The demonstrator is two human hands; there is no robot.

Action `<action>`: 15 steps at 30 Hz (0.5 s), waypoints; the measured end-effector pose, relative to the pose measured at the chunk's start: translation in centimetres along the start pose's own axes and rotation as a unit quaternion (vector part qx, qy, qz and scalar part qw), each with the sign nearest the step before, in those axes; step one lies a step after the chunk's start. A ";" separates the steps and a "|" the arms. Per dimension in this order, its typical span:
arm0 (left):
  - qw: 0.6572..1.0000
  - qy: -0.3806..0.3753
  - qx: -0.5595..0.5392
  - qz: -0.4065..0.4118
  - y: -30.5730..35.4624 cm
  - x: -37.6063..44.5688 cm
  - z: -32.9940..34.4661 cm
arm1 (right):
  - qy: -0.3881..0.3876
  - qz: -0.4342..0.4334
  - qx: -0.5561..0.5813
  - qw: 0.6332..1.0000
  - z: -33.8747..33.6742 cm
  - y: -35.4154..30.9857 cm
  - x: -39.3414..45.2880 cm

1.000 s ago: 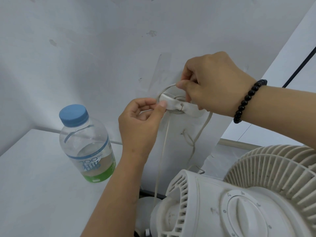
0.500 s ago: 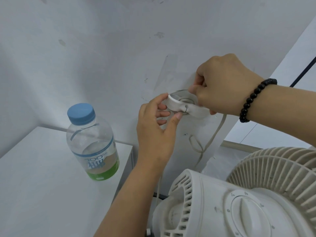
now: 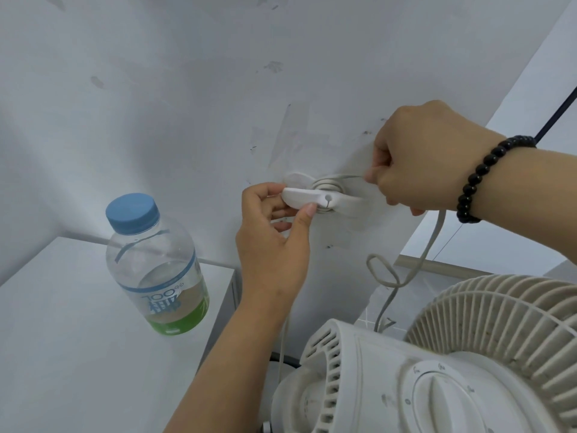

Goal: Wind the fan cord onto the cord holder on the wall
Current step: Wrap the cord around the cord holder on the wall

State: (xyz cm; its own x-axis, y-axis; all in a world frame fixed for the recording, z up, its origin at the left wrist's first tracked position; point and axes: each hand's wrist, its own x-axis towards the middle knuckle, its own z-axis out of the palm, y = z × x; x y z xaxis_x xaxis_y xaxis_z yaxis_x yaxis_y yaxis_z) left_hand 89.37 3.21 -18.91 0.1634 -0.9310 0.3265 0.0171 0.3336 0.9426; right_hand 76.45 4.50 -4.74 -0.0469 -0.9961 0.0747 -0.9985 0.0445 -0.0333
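Scuffed white wall point(image 3: 187, 89) behind; left hand point(image 3: 274, 242) pinches the cord holder point(image 3: 315, 200), right hand point(image 3: 418, 164) just beside it pinches the fan cord point(image 3: 437, 232), coils between them.

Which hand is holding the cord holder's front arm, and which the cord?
The left hand pinches the holder arm; the right hand pulls the cord taut.

Head view, close, facing wall point(image 3: 187, 89)
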 end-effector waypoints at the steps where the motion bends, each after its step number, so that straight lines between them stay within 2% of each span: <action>1: 1.000 -0.005 -0.006 -0.005 0.0 0.0 0.1 | -0.002 -0.001 -0.004 1.000 -0.1 0.0 0.0; 7: 1.000 -0.013 -0.022 -0.015 0.0 -0.1 0.3 | -0.051 -0.004 -0.036 0.998 -0.5 -0.2 -0.2; 15: 1.000 0.017 -0.007 -0.006 0.1 0.1 0.2 | -0.106 -0.011 -0.102 0.989 1.0 -1.0 -0.4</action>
State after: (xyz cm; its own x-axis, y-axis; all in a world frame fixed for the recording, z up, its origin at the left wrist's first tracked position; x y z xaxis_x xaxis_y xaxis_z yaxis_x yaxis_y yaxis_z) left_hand 89.15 3.12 -18.78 0.1963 -0.9297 0.3116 0.0323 0.3237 0.9456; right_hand 77.45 4.82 -5.70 -0.0392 -0.9896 -0.1383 -0.9855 0.0154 0.1687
